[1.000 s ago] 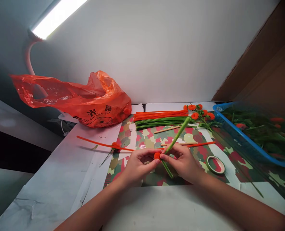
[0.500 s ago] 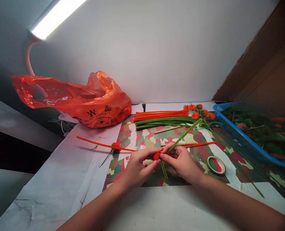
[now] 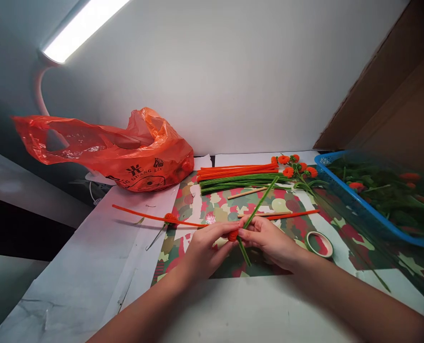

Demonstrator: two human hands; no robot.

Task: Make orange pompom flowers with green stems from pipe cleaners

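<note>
My left hand (image 3: 209, 245) pinches a small orange coil (image 3: 232, 236) between thumb and fingertips, the palm loosely curved. My right hand (image 3: 267, 238) has thumb and forefinger closed on a green stem (image 3: 262, 203) right beside the coil; its longer end slants far and right, its shorter end near. I hold both over the patterned sheet (image 3: 169, 256), left of the tape roll (image 3: 308, 244).

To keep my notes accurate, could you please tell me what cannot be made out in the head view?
All in the head view:
Held coil: left side, hidden by the left hand.
Held stem: middle, covered by the right hand.
Bag: contents, obscured by crumpled plastic.
Basket: right end, cut off by the right edge.
Lamp: upper end, cut off by the top edge.
</note>
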